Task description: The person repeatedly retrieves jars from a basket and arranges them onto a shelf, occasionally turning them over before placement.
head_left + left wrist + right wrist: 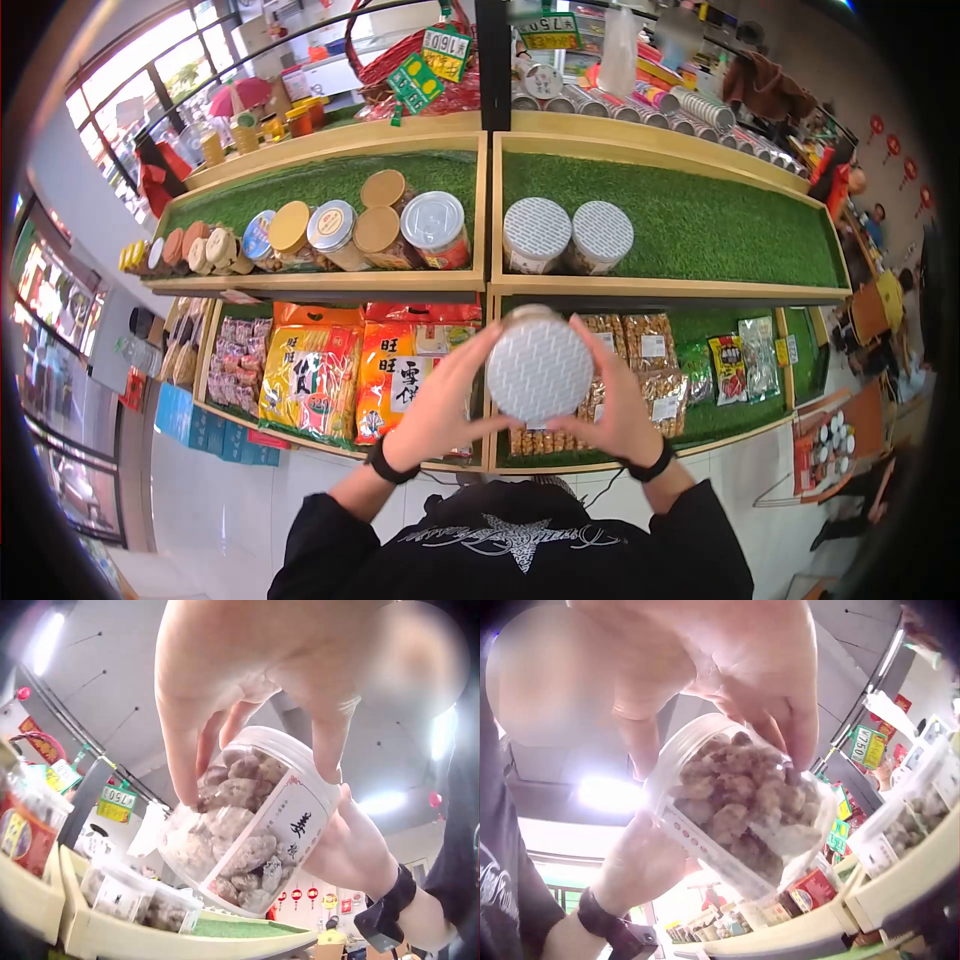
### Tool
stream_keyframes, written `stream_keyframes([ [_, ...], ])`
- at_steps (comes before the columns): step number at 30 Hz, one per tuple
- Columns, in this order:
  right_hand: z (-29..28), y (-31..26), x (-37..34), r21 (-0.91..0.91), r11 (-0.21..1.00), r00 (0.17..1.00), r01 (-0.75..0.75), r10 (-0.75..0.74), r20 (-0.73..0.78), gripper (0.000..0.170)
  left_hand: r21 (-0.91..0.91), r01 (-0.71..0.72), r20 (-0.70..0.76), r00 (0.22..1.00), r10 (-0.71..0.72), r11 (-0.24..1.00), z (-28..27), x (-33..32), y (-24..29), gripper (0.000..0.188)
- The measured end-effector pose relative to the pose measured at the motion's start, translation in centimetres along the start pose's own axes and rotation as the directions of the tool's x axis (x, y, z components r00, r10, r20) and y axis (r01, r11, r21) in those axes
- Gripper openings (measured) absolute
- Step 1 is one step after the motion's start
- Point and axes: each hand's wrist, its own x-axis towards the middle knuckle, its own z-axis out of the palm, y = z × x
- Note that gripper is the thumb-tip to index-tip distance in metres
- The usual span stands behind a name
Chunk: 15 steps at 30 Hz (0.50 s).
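A clear round jar with a white patterned lid is held between both hands over the lower shelf's front. My left hand grips its left side, and my right hand grips its right side. The left wrist view shows the jar tilted, full of lumpy brownish pieces, with a white label, and the left hand's fingers curved round it. In the right wrist view, the right hand's fingers lie along the jar.
On the upper green shelf stand two jars with matching lids. More jars line its left half. Snack bags and packaged pieces fill parts of the lower shelf. A wooden divider runs between the sections.
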Motion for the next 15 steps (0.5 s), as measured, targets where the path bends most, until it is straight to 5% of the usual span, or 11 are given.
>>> stream_keyframes([
  [3, -2.7, -1.1, 4.3, -0.094, 0.992, 0.988, 0.081, -0.093, -0.127, 0.101, 0.063, -0.182, -0.073, 0.98, 0.186, 0.981, -2.8, 5.3, 0.2, 0.097],
  [5, -4.6, -1.0, 8.1, -0.078, 0.992, 0.976, 0.096, -0.109, -0.188, 0.096, 0.059, -0.08, -0.168, 0.982, 0.089, 0.995, -3.7, 8.9, 0.2, 0.094],
  [7, -5.8, 0.6, 12.1, -0.046, 0.99, 0.967, 0.132, -0.139, -0.212, 0.092, -0.248, 0.048, -0.107, 0.991, -0.076, 0.967, -4.4, 13.0, -0.4, 0.088],
  [11, -8.0, 4.6, 17.9, -0.058, 0.993, 0.981, 0.101, -0.11, -0.163, 0.086, -0.244, 0.076, -0.122, 0.987, -0.109, 0.967, -4.4, 19.7, -3.5, 0.082],
  [14, -9.0, 8.7, 21.1, 0.042, 0.998, 0.996, 0.044, -0.041, -0.073, 0.081, -0.417, 0.117, 0.048, 0.993, -0.106, 0.902, -4.2, 22.7, -4.5, 0.073],
  [15, -9.0, 10.2, 21.9, 0.123, 0.992, 1.0, 0.003, -0.003, 0.0, 0.079, -0.584, 0.229, 0.095, 0.972, -0.215, 0.779, -3.9, 23.5, -5.4, 0.062],
])
